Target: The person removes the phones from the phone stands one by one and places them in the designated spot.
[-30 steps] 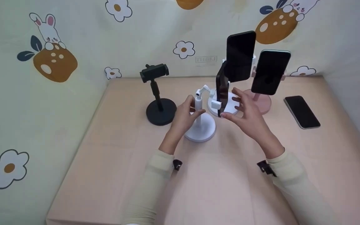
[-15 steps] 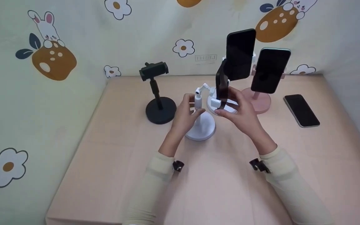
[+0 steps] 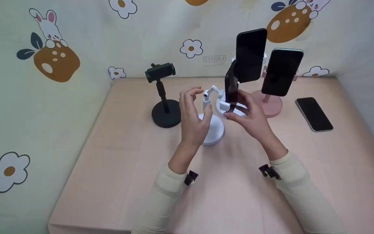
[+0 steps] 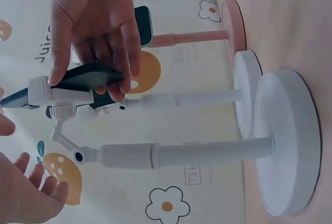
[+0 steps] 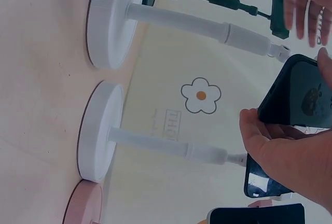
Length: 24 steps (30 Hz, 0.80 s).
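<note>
Phone and white clamp reach me almost edge-on through the head camera, as a thin dark upright shape. On my left wrist feed I get what that view mostly hides: the clamp fitted at the phone's edge, the bent arm beneath it, and the ribbed collar on the post of the near white stand. My right wrist feed gives me a broad dark face of the same phone, with a faint mark I cannot make out.

The right hand grips that phone, thumb by the clamp and fingers around the far side. I have the left hand holding nothing, its fingers extended. From the head its thumb seems to cross the post, yet my left wrist feed shows a gap between hand and stand. So the phone sits between the two hands, right inside the right one's grasp and near the left one, raised above the table.

Just behind, I see a rear white stand with a tall phone, then a pink stand bearing another. A loose phone lies flat farther right, and a black holder stands at left.
</note>
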Tool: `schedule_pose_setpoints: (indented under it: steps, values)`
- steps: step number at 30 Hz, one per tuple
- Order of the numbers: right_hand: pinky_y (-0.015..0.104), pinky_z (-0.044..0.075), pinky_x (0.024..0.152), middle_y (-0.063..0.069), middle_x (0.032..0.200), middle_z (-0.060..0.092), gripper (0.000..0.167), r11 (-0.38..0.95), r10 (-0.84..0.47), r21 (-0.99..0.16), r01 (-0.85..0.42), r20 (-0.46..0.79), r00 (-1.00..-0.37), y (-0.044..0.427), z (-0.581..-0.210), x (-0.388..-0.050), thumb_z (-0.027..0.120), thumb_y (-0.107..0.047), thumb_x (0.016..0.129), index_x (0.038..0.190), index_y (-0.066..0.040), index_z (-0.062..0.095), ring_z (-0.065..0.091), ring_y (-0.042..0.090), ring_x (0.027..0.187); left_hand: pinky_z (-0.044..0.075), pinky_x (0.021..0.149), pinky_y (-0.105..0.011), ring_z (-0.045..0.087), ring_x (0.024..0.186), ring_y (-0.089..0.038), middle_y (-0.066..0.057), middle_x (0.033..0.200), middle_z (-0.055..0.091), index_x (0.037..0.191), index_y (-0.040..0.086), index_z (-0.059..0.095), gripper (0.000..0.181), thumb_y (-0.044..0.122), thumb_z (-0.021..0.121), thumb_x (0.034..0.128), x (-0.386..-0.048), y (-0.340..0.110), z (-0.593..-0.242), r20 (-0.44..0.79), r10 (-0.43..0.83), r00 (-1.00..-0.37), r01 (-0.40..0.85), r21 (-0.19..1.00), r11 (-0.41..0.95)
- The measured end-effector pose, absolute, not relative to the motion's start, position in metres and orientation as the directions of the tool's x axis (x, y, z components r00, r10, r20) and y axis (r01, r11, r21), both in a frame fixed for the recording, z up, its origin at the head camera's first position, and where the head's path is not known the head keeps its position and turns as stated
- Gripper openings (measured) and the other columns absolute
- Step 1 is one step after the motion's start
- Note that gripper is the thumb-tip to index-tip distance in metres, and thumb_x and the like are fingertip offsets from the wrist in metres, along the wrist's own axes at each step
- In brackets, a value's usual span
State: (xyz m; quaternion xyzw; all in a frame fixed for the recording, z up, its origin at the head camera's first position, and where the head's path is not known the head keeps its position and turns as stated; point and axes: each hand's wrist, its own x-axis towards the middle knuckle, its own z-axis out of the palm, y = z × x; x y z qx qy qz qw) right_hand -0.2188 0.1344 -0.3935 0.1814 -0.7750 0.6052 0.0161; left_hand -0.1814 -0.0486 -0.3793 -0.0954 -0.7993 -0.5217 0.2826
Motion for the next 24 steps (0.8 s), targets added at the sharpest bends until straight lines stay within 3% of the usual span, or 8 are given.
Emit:
schedule_pose_setpoints:
  steps: [4, 10, 19, 24]
  values:
    - [0.042, 0.04, 0.117, 0.016, 0.144, 0.052, 0.078, 0.211, -0.26, -0.927, -0.311, 0.253, -0.932, 0.134, -0.394, -0.218, 0.079, -0.007, 0.084, 0.15, -0.004, 0.037, 0.052, 0.026, 0.133, 0.045, 0.111, -0.028, 0.05, 0.125, -0.02, -0.009, 0.135, 0.048, 0.134, 0.005, 0.044, 0.051, 0.025, 0.064, 0.0917, -0.179, -0.042, -0.377, 0.55, -0.078, -0.832, 0.467, 0.768, 0.438]
    - [0.043, 0.039, 0.118, 0.021, 0.149, 0.046, 0.077, 0.222, -0.248, -0.929, -0.298, 0.242, -0.938, 0.134, -0.395, -0.219, 0.073, 0.0, 0.087, 0.152, 0.001, 0.032, 0.045, 0.032, 0.141, 0.051, 0.102, -0.02, 0.056, 0.122, -0.02, -0.01, 0.139, 0.045, 0.139, 0.006, 0.041, 0.061, 0.022, 0.074, 0.0898, -0.178, -0.031, -0.377, 0.477, 0.009, -0.879, 0.443, 0.809, 0.386]
    - [0.043, 0.039, 0.118, 0.019, 0.149, 0.047, 0.073, 0.214, -0.237, -0.93, -0.299, 0.247, -0.94, 0.133, -0.396, -0.22, 0.07, 0.001, 0.088, 0.151, 0.0, 0.034, 0.045, 0.03, 0.141, 0.053, 0.094, -0.016, 0.058, 0.118, -0.017, -0.008, 0.13, 0.045, 0.13, 0.007, 0.049, 0.053, 0.019, 0.078, 0.0871, -0.179, -0.023, -0.374, 0.465, -0.019, -0.885, 0.408, 0.794, 0.451]
    - [0.04, 0.041, 0.117, 0.017, 0.149, 0.048, 0.073, 0.224, -0.236, -0.928, -0.297, 0.244, -0.941, 0.133, -0.397, -0.22, 0.072, -0.002, 0.088, 0.151, -0.002, 0.035, 0.047, 0.027, 0.14, 0.053, 0.094, -0.014, 0.055, 0.118, -0.017, -0.009, 0.13, 0.045, 0.131, 0.006, 0.047, 0.056, 0.019, 0.079, 0.0864, -0.181, -0.021, -0.376, 0.457, -0.043, -0.888, 0.393, 0.805, 0.445]
